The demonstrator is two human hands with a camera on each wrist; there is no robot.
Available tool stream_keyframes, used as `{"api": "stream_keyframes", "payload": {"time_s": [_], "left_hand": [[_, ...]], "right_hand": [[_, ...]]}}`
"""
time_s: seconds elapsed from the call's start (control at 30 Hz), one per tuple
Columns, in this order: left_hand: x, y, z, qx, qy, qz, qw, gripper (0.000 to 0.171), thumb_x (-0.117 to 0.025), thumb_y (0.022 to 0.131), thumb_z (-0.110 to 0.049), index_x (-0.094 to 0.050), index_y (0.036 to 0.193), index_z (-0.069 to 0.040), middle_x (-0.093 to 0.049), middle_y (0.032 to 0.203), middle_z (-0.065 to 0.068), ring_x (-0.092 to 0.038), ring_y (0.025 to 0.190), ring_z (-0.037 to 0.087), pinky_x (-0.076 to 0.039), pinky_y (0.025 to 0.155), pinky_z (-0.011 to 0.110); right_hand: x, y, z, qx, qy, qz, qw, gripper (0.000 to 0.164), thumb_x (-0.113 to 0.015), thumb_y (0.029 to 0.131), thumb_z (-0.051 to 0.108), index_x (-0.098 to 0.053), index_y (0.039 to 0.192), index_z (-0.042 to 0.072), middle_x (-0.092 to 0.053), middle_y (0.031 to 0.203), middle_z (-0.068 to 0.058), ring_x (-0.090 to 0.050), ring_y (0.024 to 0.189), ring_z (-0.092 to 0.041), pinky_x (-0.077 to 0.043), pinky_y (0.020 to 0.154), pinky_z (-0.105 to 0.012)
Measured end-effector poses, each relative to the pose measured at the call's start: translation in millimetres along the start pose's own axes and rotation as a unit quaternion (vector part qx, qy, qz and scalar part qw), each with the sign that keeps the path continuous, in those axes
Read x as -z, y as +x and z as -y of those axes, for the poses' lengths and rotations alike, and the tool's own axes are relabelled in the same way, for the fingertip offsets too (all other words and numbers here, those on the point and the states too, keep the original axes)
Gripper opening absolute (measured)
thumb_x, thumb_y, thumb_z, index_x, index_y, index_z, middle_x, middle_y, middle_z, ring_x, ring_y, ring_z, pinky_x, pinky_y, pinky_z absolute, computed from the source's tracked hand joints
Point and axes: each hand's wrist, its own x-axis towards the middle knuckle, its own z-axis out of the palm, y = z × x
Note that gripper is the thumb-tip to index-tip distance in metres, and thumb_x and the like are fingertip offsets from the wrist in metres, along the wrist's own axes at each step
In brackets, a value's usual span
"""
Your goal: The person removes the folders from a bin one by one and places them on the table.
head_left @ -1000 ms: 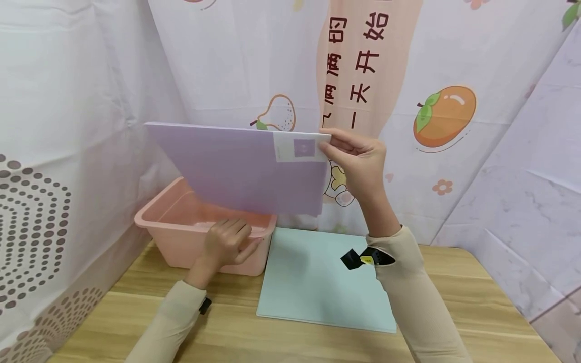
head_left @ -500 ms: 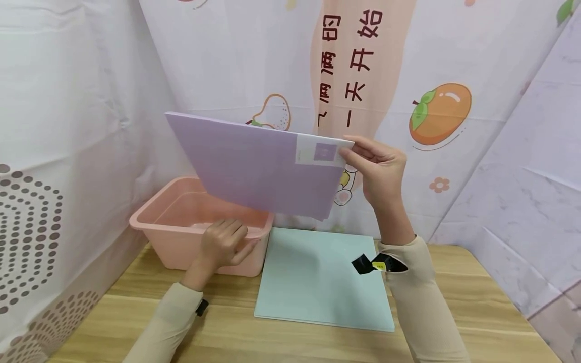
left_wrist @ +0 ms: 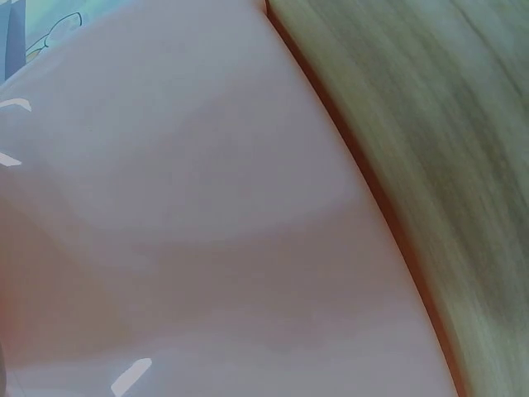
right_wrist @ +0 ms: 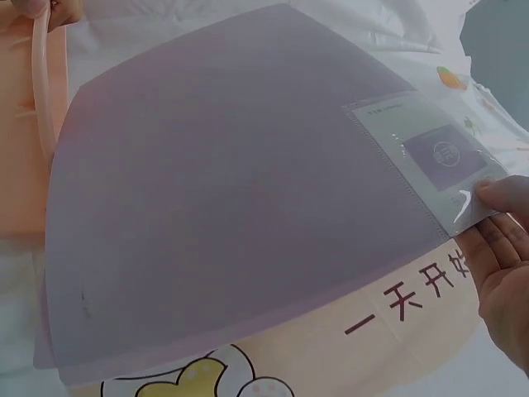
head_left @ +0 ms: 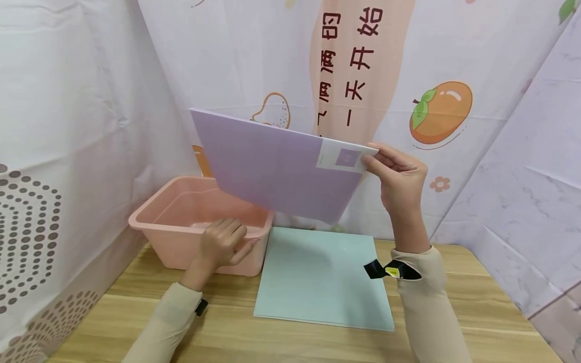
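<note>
A flat purple folder (head_left: 277,166) with a white label at one corner hangs tilted in the air, partly in front of the pink plastic basin. My right hand (head_left: 401,176) pinches that labelled corner between thumb and fingers. In the right wrist view the folder (right_wrist: 240,198) fills most of the picture, and a second thin layer shows along its lower edge. The pink basin (head_left: 181,247) stands on the table at left. My left hand (head_left: 222,242) grips its near rim, fingers over the edge and thumb outside; the left wrist view shows only the basin's outer wall (left_wrist: 207,165).
Light teal folders (head_left: 322,277) lie flat, stacked to the right of the basin on the wooden table (head_left: 227,322). A white printed curtain (head_left: 290,50) hangs behind the table, with more cloth along both sides.
My right hand has carried the purple folder to the right, and its right end now hangs lower. More of the basin's inside shows. The left hand stays on the rim.
</note>
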Motion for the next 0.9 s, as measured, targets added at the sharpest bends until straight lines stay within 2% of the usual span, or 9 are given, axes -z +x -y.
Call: {"api": "stream_keyframes", "payload": {"time_s": [0.23, 0.43, 0.67, 0.9], "left_hand": [[-1.7, 1.8, -1.7, -0.002, -0.002, -0.001, 1.0000, 0.043, -0.052, 0.097, -0.037, -0.049, 0.064, -0.009, -0.047, 0.058, 0.002, -0.044, 0.048, 0.017, -0.036, 0.044, 0.030], [-2.6, 0.7, -2.2, -0.001, -0.001, 0.000, 1.0000, 0.043, -0.051, 0.098, -0.037, -0.050, 0.065, -0.009, -0.047, 0.058, 0.002, -0.044, 0.048, 0.017, -0.036, 0.044, 0.030], [-0.9, -0.7, -2.2, 0.003, 0.004, 0.012, 0.9999, 0.044, -0.049, 0.099, -0.038, -0.052, 0.067, -0.008, -0.050, 0.059, 0.003, -0.045, 0.048, 0.018, -0.038, 0.044, 0.030], [0.3, 0.8, -0.4, -0.002, 0.005, 0.005, 1.0000, 0.044, -0.049, 0.099, -0.038, -0.049, 0.065, -0.009, -0.046, 0.058, 0.003, -0.042, 0.048, 0.017, -0.035, 0.043, 0.029]], "right_hand": [[20.3, -0.4, -0.4, -0.018, 0.045, -0.019, 0.999, 0.029, -0.063, 0.077, -0.031, -0.073, 0.101, -0.017, -0.078, 0.086, -0.016, -0.076, 0.075, -0.020, -0.062, 0.070, -0.030], [35.3, -0.1, 0.6, -0.023, 0.061, -0.042, 0.997, 0.027, -0.063, 0.077, -0.032, -0.071, 0.100, -0.019, -0.077, 0.085, -0.020, -0.076, 0.075, -0.022, -0.062, 0.068, -0.031], [52.9, -2.7, -0.5, -0.004, 0.044, -0.074, 0.996, 0.026, -0.065, 0.077, -0.031, -0.069, 0.101, -0.023, -0.077, 0.087, -0.021, -0.077, 0.076, -0.023, -0.062, 0.067, -0.033], [73.3, -6.1, -0.3, -0.029, 0.060, -0.110, 0.992, 0.033, -0.071, 0.076, -0.026, -0.062, 0.107, -0.029, -0.076, 0.084, -0.023, -0.076, 0.073, -0.024, -0.062, 0.064, -0.032]]}}
